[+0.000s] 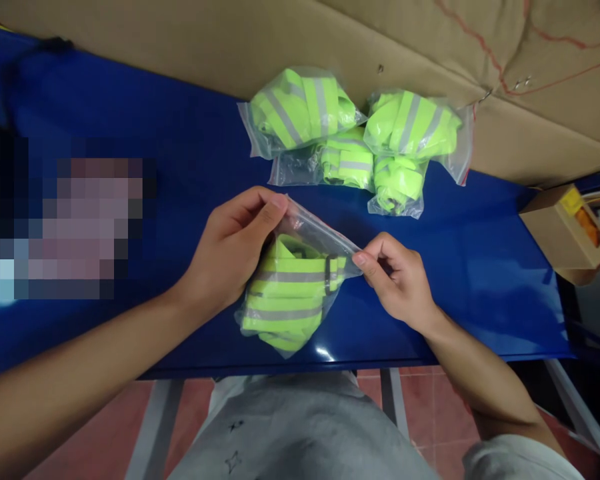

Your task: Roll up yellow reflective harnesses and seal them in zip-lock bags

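A clear zip bag (pixel 290 293) holds a rolled neon-yellow strap with grey reflective stripes and a dark buckle. It hangs or rests near the front edge of the blue table. My left hand (pixel 240 240) pinches the upper left corner of the bag between thumb and fingers. At the right end of the bag's top strip, my right hand (pixel 395 277) pinches the other corner. The top strip is stretched between both hands. Whether the bag's seal is closed cannot be made out.
Several bagged yellow straps (pixel 305 110) are piled at the back of the blue table (pixel 480 287), against a brown covered surface (pixel 180 40). A small cardboard box (pixel 563 230) stands at the right. A blurred-out patch covers the left side.
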Demonstrator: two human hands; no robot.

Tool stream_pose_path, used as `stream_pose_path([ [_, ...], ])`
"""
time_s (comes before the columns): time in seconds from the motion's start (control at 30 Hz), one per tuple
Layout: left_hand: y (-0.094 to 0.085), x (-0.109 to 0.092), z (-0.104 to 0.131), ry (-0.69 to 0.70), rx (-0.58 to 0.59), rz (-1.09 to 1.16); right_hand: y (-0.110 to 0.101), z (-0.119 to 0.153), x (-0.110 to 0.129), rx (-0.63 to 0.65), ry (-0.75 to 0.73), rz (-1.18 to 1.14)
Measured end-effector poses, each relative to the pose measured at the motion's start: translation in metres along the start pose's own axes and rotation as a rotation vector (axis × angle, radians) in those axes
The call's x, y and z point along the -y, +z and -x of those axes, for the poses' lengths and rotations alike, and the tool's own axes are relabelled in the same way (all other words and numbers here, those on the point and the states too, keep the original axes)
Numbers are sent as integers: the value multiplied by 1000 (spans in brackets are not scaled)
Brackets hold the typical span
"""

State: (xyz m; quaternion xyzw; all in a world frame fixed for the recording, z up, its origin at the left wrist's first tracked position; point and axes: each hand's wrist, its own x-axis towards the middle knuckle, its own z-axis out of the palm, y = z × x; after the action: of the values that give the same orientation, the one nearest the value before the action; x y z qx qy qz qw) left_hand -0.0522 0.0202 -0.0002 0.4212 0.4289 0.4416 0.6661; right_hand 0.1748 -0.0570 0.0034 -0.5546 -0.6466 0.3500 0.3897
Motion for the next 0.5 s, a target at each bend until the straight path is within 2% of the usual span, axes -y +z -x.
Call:
stream_pose_path([
  [0.17,0,-6,4,-24,24,124,0,-4,-3,-22,23,-48],
  [0.3,1,-12,6,-53,24,118,-2,-5,-4,-24,9,-31],
  [0.4,1,-16,2,-91,-17,187,-4,-5,-7,-43,51,-71],
  [0.47,-1,-18,-3,-150,-63,258,-3,-5,-10,20,100,-182],
  [0.5,-1,-17,-5,-179,-76,282,-2,-5,-10,94,109,-251],
])
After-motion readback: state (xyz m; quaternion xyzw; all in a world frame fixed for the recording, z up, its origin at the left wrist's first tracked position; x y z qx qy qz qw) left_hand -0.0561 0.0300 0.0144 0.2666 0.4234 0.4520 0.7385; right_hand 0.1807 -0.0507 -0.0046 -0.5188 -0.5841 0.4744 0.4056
